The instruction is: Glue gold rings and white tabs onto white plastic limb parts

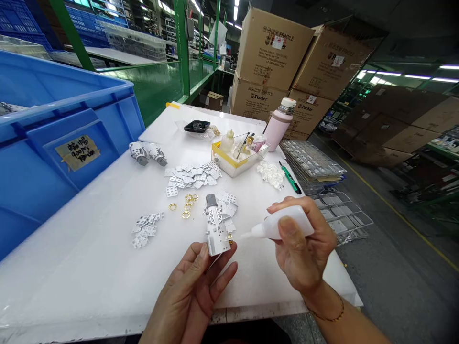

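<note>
Your left hand (193, 286) curls narrowly around a small white-and-silver metal model (217, 229), holding it upright above the white work table (71, 258). Your fingers (224, 274) support it from below, which appears to leave its upper faces exposed. Your right hand (301, 243) firmly pinches a white squeeze bottle (283, 223) between thumb and fingers, a grip that seems suited to pressing its soft body. Its slim nozzle (249, 234) tilts toward the model, close to it but not touching. You cannot tell from this view whether anything is coming out.

Just left of the model lie small gold rings (185, 205), probably kept apart so they are easy to pick out. Beyond and left of it are scattered perforated metal pieces (193, 174), with another cluster (146, 229) farther left. Two similar assembled parts (147, 153) rest farther back on the left. Straight beyond the model, a clear yellow-edged tray (239, 160) gathers small bottles and tools within reach, with a pink flask (277, 125) behind it. Beyond and to the right lies a green-handled craft knife (290, 177). A large blue crate (64, 138) stands far to the left, and wire racks (311, 160) sit to the right.
</note>
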The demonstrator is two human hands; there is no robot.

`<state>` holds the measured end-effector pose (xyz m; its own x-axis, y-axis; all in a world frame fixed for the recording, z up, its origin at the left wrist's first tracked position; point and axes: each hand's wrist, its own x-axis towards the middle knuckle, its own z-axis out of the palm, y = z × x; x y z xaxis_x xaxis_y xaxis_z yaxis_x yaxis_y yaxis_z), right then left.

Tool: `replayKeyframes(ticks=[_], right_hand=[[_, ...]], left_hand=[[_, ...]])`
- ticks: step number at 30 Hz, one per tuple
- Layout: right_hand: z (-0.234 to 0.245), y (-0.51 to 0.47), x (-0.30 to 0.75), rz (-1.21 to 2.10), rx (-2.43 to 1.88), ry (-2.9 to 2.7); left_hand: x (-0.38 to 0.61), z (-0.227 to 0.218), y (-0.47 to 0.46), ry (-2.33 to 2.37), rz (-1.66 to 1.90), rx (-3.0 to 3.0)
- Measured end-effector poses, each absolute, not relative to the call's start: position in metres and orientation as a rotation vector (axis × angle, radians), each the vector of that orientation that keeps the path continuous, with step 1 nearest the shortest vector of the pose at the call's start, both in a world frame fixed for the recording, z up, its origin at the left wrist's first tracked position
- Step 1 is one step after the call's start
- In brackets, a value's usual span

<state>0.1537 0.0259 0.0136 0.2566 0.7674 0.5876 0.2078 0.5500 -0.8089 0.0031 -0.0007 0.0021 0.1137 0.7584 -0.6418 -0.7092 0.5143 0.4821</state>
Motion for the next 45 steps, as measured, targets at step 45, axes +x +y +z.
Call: replayKeyframes(ticks=[45], right_hand=[[-0.022,0.12,0.045,0.285,-0.848,-2.555]], left_hand=[[-0.084,-0.006,-0.019,0.849,1.557,0.02]])
